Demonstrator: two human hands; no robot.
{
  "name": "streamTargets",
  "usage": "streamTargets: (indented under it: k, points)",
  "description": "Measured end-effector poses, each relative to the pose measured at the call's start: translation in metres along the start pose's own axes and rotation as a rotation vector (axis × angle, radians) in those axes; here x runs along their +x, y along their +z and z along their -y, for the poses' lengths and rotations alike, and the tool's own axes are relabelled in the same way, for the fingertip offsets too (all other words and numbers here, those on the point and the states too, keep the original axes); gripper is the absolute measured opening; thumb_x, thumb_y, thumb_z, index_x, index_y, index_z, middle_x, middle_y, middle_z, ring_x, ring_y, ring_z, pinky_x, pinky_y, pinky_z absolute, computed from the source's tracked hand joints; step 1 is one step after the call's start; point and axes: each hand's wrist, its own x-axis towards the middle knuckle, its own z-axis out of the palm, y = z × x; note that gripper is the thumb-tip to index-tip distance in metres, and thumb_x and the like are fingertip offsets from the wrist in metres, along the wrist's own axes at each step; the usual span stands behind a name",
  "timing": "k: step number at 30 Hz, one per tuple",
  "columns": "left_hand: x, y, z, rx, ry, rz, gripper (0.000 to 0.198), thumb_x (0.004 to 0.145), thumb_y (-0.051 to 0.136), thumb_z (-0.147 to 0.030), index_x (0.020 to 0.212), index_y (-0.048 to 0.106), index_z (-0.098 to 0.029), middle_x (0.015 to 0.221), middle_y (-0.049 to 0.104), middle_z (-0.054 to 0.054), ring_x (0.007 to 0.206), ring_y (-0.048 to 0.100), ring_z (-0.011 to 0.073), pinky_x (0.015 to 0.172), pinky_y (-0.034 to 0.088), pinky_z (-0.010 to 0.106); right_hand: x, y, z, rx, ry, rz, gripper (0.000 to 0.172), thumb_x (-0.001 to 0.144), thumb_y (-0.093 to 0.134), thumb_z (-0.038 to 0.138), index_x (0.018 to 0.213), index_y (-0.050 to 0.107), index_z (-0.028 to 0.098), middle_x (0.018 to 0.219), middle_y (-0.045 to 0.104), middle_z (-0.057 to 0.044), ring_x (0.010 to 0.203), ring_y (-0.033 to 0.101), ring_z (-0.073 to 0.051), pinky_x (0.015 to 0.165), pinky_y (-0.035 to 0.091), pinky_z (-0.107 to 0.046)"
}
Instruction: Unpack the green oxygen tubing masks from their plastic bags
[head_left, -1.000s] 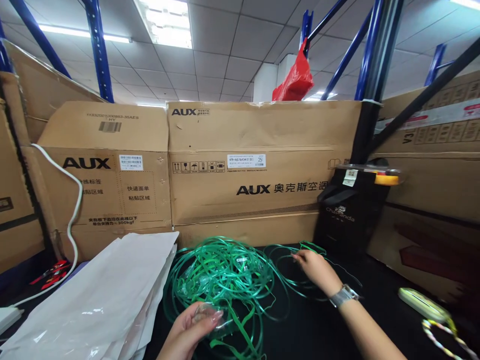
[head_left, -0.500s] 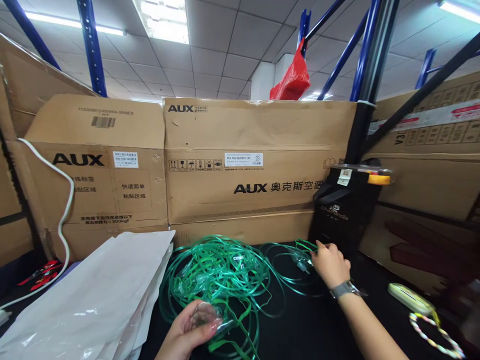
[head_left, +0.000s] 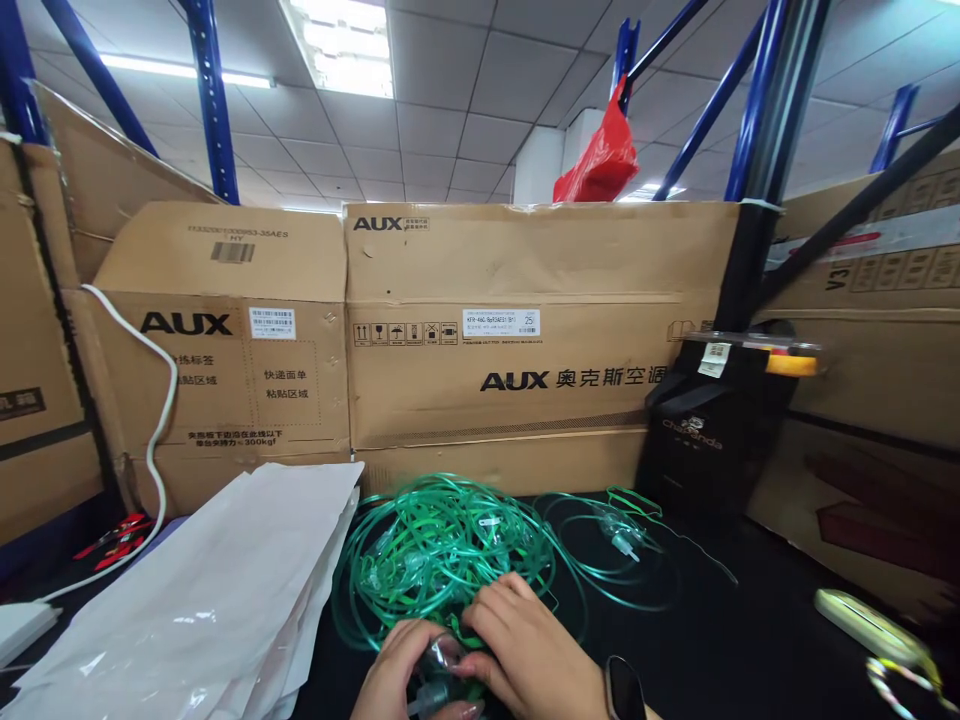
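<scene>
A tangled heap of green plastic tubing (head_left: 442, 550) with clear mask pieces lies on the black table (head_left: 720, 640). At the bottom edge my left hand (head_left: 401, 675) is closed round a clear plastic mask piece (head_left: 437, 668). My right hand (head_left: 525, 655), with a watch on the wrist, rests right beside it, fingers curled on the same clear piece and the green strap. A separate loop of tubing with a clear connector (head_left: 619, 535) lies further right, away from both hands.
A stack of white plastic bags (head_left: 202, 600) lies at the left. AUX cardboard boxes (head_left: 525, 340) wall the back. A black paper bag (head_left: 712, 430) stands at the right. A white cable (head_left: 154, 440) hangs at the left, and a pale green object (head_left: 862, 620) lies at the far right.
My right hand has left the far loop of tubing and come back toward me, joining the left hand on the clear piece. The camera shifted slightly.
</scene>
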Motion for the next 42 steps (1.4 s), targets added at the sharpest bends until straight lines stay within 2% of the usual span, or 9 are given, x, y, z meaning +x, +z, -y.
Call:
streamTargets:
  k: [6,10,16,22,25,31,35,39,42]
  points:
    - [0.000,-0.001,-0.008,0.033,-0.041,0.009,0.029,0.060,0.071,-0.036,0.081,0.064,-0.018,0.078,0.067,0.005,0.074,0.061,0.0212,0.067,0.049,0.028,-0.001,0.002,-0.008,-0.273,-0.173,-0.018,0.010,0.085,0.045,0.019,0.076,0.048,0.018,0.074,0.055,-0.001,0.068,0.047,-0.015,0.069,0.034,-0.030]
    - [0.001,0.000,-0.006,0.076,-0.030,-0.049,0.024,0.056,0.073,-0.029,0.076,0.066,-0.017,0.074,0.065,0.006,0.070,0.061,0.0211,0.065,0.049,0.028,-0.004,0.002,0.001,-0.180,-0.128,-0.060,0.011,0.084,0.044,0.014,0.075,0.048,0.019,0.072,0.055,0.000,0.066,0.049,-0.013,0.071,0.036,-0.027]
    - [0.000,0.003,-0.005,0.081,-0.024,-0.299,0.019,0.053,0.073,-0.026,0.068,0.065,-0.018,0.066,0.061,0.003,0.064,0.059,0.0205,0.062,0.048,0.030,-0.004,0.000,0.010,-0.018,-0.053,-0.171,0.028,0.092,0.028,0.017,0.069,0.044,0.019,0.065,0.055,0.000,0.059,0.049,-0.011,0.065,0.039,-0.023]
    - [0.000,0.007,-0.012,0.069,-0.080,-0.343,0.016,0.052,0.072,-0.027,0.063,0.065,-0.017,0.063,0.062,0.004,0.062,0.059,0.0216,0.061,0.047,0.031,-0.005,0.010,0.010,-0.004,-0.050,-0.239,0.038,0.095,0.017,0.025,0.069,0.043,0.019,0.062,0.054,0.000,0.055,0.048,-0.011,0.057,0.038,-0.021]
    - [0.002,0.000,-0.008,0.025,-0.110,-0.348,0.015,0.057,0.070,-0.029,0.065,0.065,-0.018,0.064,0.063,0.004,0.063,0.059,0.0217,0.063,0.047,0.031,-0.006,0.015,0.012,0.011,-0.054,-0.265,0.038,0.096,0.015,0.026,0.069,0.042,0.019,0.061,0.053,0.001,0.055,0.048,-0.011,0.055,0.038,-0.020]
    - [0.012,-0.025,-0.002,-0.151,-0.200,-0.385,0.027,0.061,0.069,-0.043,0.066,0.061,-0.017,0.065,0.063,0.001,0.067,0.058,0.0192,0.065,0.045,0.026,-0.006,0.013,0.016,0.116,-0.083,-0.339,0.029,0.094,0.025,0.021,0.070,0.041,0.020,0.059,0.050,0.002,0.053,0.045,-0.010,0.057,0.038,-0.019]
    - [0.014,-0.022,-0.009,-0.383,-0.208,-0.354,0.027,0.055,0.075,-0.040,0.063,0.062,-0.017,0.062,0.061,0.000,0.064,0.056,0.0166,0.062,0.043,0.024,-0.004,0.006,0.007,0.390,0.156,-0.291,0.024,0.092,0.033,0.029,0.074,0.045,0.020,0.063,0.051,0.003,0.057,0.047,-0.010,0.057,0.038,-0.019]
    - [0.013,-0.018,-0.016,-0.794,-0.451,-0.316,0.034,0.053,0.074,-0.048,0.063,0.067,-0.016,0.061,0.066,0.001,0.062,0.058,0.0151,0.060,0.041,0.023,0.000,0.002,-0.002,0.675,0.401,-0.256,0.033,0.090,0.035,0.041,0.073,0.051,0.019,0.062,0.050,0.002,0.058,0.047,-0.011,0.055,0.039,-0.019]
    - [0.012,-0.018,-0.017,-0.947,-0.553,-0.292,0.038,0.050,0.075,-0.050,0.066,0.070,-0.016,0.066,0.070,0.003,0.069,0.062,0.0173,0.065,0.042,0.023,0.000,0.003,0.002,0.656,0.313,-0.220,0.031,0.084,0.046,0.047,0.081,0.058,0.018,0.071,0.056,-0.001,0.062,0.051,-0.012,0.056,0.040,-0.019]
